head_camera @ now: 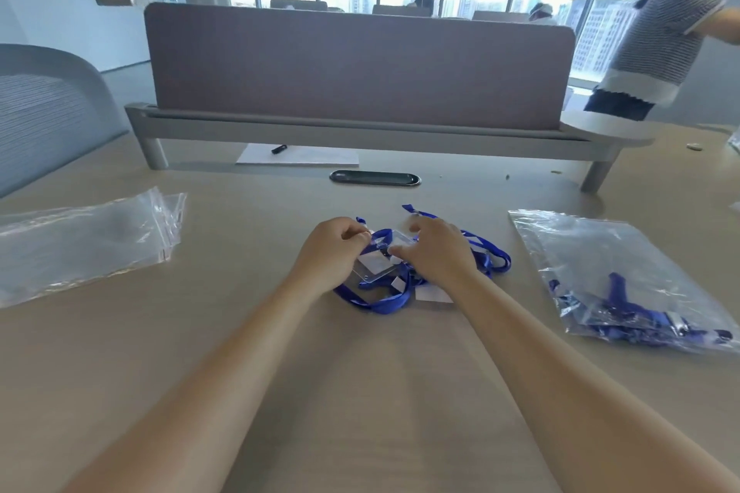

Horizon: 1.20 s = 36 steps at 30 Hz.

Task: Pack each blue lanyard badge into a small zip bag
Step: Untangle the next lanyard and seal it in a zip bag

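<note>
A tangle of blue lanyards [374,302] with clear badge holders [374,270] lies in the middle of the wooden table. My left hand [330,252] has its fingers curled and pinches the top edge of a clear badge holder. My right hand [434,248] lies over the right part of the pile, fingers bent onto the lanyards. A stack of empty zip bags [86,240] lies at the left. At the right, a filled zip bag [624,284] holds blue lanyards.
A mauve desk divider [360,64] on a grey rail closes off the far side, with a black cable grommet [375,177] and a white sheet with a pen [298,155] before it. A grey chair [44,108] stands left. People stand beyond and at the right.
</note>
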### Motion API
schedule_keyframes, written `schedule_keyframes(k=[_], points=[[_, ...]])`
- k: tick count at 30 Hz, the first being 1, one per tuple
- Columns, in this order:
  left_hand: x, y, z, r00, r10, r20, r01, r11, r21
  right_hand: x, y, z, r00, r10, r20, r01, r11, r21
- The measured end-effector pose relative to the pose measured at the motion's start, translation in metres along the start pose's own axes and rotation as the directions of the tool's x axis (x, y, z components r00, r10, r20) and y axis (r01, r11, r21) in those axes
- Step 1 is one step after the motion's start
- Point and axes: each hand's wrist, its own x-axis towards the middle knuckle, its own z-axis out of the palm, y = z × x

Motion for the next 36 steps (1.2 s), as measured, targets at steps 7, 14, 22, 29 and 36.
schedule_keyframes(k=[7,14,22,29,36], points=[[0.010,0.000,0.004,0.997,-0.052,0.055,0.054,0.997,-0.047,0.012,-0.012,-0.002,0.990,0.050,0.130,-0.046,0.998,-0.035],[0.004,-0.004,0.006,0.995,-0.068,0.070,0.069,0.997,-0.017,0.017,-0.016,-0.003,0.976,0.054,0.210,-0.058,0.998,0.014],[0.002,-0.001,0.006,0.999,-0.033,0.038,0.032,0.999,0.022,0.017,-0.010,-0.007,0.978,0.161,0.133,-0.200,0.906,0.372],[-0.001,0.013,0.006,0.999,0.007,0.040,-0.007,1.000,0.011,0.012,-0.003,-0.014,0.981,0.195,0.020,-0.175,0.825,0.537],[-0.006,0.028,0.007,1.000,0.018,0.022,-0.017,0.998,-0.056,-0.008,0.019,-0.051,0.935,0.289,-0.206,-0.125,0.811,0.571]])
